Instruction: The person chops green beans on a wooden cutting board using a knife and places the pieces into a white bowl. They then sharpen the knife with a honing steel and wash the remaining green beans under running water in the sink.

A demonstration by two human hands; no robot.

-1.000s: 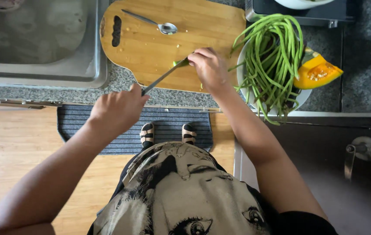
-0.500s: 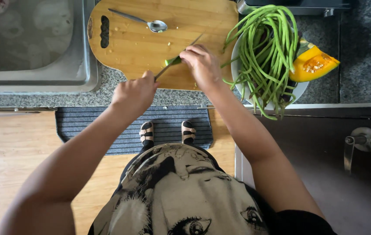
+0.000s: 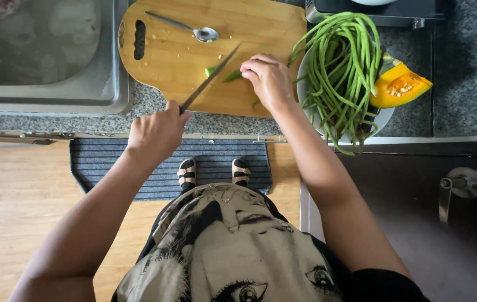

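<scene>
A steel sink (image 3: 45, 67) sits at the far left of the wooden cutting board (image 3: 182, 56), its basin wet and dull; its rim runs just beside the board's rounded end, where a slotted handle hole is cut. A metal spoon (image 3: 185, 28) lies on the board's far side, bowl toward the right, well apart from the hands. Below the board, on the wood floor, a dark ribbed mat (image 3: 121, 168) lies under the person's two sandalled feet.

The left hand (image 3: 154, 131) hangs just off the board's near edge, over the speckled stone counter (image 3: 81, 120); its fingers are curled tight around the handle of a knife (image 3: 210, 78), whose blade slants up and to the right across the board, the tip pointing toward the middle of the board's far half. The blade crosses a short green bean piece (image 3: 211, 71) near the board's centre; whether the edge touches the wood I cannot tell.

The right hand (image 3: 269, 78) rests on the board's right part, fingers bent down and close together, pinning a green bean (image 3: 233, 75) whose cut end pokes out to the left just beside the blade.

At the board's right edge a white plate (image 3: 384, 118) carries a looped heap of long green beans (image 3: 339, 67) and, on its far right, a wedge of orange pumpkin (image 3: 400, 86) with seeds showing; the beans overhang the plate's near rim.
</scene>
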